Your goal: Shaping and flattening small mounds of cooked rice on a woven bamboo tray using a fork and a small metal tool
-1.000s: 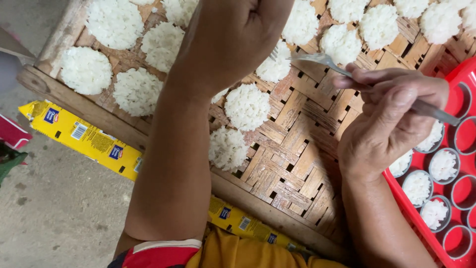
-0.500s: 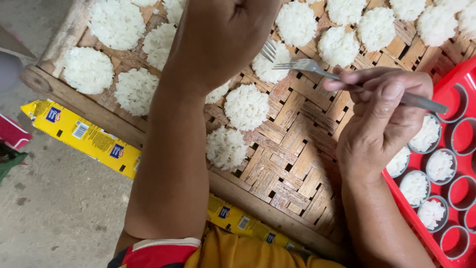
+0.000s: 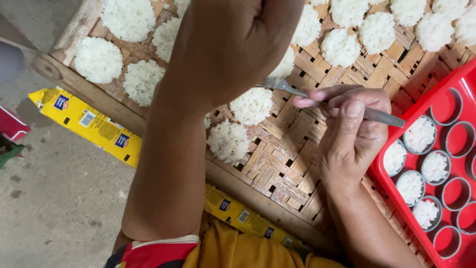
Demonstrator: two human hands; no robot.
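right hand (image 3: pixel 354 134) pinching fork (image 3: pixel 322 99) by handle, fingers closed snug round it. fork lies nearly level, long axis running right-to-left, tines pointing left under left hand (image 3: pixel 233 44). left hand looks fisted over woven tray (image 3: pixel 277 164), cant tell if anything's in it. nearest rice cake (image 3: pixel 252 105) sits just below-left of tines, so right hand is the closer one. more rice cakes spread across tray. red tray (image 3: pixel 458 149) with ring molds off to right, some filled with rice.
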